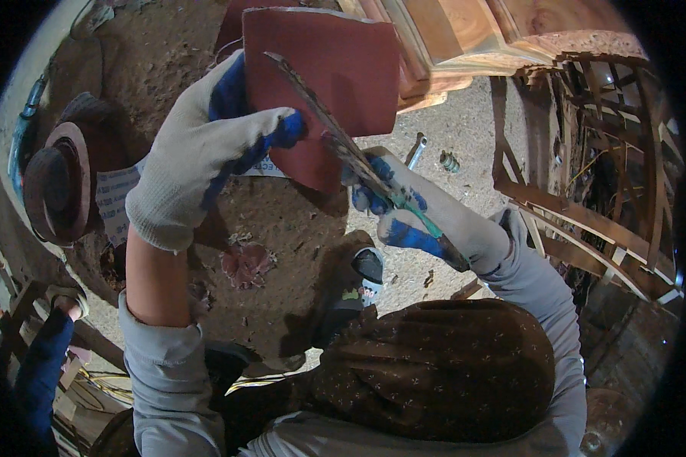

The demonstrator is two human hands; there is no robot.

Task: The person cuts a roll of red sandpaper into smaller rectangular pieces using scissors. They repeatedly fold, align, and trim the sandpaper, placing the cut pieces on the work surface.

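Note:
My left hand (190,152), in a white knit glove with blue-coated fingers, is closed on the left edge of a reddish-brown sandpaper sheet (335,68). The thumb presses on its face, and the sheet hangs raised with a curled lower part. In the same kind of glove, my right hand (427,202) grips a long, thin, dark blade-like strip (312,103) with green near the grip. The strip slants up and left across the front of the sandpaper. Whether it touches the sheet I cannot tell.
Sandpaper rolls (68,179) stand at the left, near a blue-green tool or hose fitting (29,114). Wooden panels (465,34) are stacked at the far right. Wooden frames (602,152) lean at the right. A wrench (417,151) lies on the ground. Another person's foot (68,305) shows at the left.

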